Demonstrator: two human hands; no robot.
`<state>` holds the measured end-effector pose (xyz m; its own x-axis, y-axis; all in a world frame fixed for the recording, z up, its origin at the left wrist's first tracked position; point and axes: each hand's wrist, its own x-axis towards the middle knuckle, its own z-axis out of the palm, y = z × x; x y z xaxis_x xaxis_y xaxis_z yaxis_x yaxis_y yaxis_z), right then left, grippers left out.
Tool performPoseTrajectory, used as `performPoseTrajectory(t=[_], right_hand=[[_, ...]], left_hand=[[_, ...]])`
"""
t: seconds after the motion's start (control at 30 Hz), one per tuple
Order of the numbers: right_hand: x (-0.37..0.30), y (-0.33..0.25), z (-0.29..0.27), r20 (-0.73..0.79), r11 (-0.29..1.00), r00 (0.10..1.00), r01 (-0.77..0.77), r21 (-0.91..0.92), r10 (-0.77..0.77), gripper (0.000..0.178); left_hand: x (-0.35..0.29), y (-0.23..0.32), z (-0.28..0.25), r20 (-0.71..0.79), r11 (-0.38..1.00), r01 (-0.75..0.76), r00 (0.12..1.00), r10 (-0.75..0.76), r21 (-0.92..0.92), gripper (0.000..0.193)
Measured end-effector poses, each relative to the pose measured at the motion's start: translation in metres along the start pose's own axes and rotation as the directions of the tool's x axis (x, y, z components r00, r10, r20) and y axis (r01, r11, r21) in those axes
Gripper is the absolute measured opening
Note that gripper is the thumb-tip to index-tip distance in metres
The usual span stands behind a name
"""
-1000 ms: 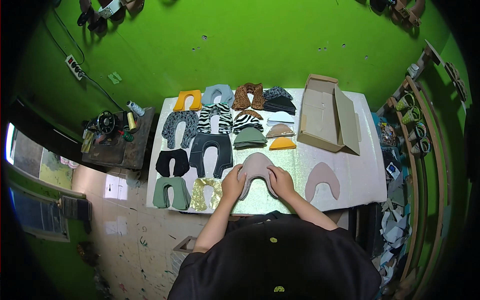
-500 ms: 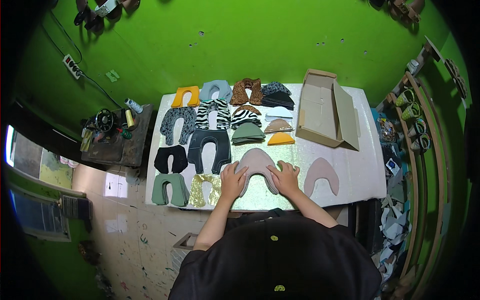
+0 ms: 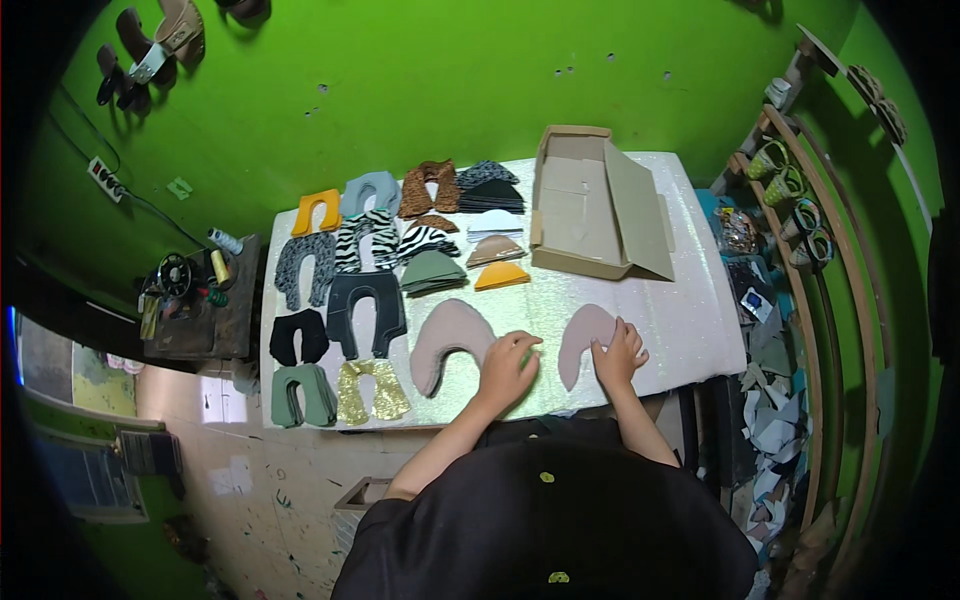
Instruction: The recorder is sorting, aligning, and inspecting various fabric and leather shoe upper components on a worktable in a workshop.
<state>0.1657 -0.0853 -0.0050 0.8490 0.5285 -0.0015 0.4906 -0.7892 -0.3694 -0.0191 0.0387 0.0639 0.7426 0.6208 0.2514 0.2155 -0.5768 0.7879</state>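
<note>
Two beige curved cut pieces lie on the white table. My left hand rests flat on the table just right of the left beige piece, fingers slightly apart, holding nothing. My right hand lies with spread fingers on the right beige piece, pressing on its inner edge. Beyond them lie rows of other cut shoe-upper pieces: gold glitter, dark grey, olive green, zebra print and orange.
An open cardboard box stands at the table's back right. A small dark side table with a sewing machine and thread spools is at the left. A curved rack with shoes and a heap of scraps stands at the right. Green wall behind.
Both hands lay on the left beige piece before. They have moved right: the right hand is now on the right beige piece, the left hand is off the left one.
</note>
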Motion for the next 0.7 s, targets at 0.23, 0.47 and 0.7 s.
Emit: performPoseTrajectory(t=[0.23,0.47,0.7], right_hand=[[0.006,0.029,-0.014,0.071,1.000,0.997,-0.023,-0.004,0.023,0.058],[0.014,0.051,-0.008,0.077,0.968,0.981,0.158,0.193,-0.176,0.022],[0.017,0.033,-0.028,-0.033,0.815,0.965,0.238,0.529,-0.260,0.021]], left_hand=[[0.006,-0.010,0.080,0.199,0.943,0.221,0.941,-0.273,0.247,0.048],[0.013,-0.014,0.102,0.188,0.872,0.360,0.881,-0.435,0.331,0.041],[0.006,-0.009,0.094,0.108,0.911,0.412,0.906,-0.410,-0.002,0.023]])
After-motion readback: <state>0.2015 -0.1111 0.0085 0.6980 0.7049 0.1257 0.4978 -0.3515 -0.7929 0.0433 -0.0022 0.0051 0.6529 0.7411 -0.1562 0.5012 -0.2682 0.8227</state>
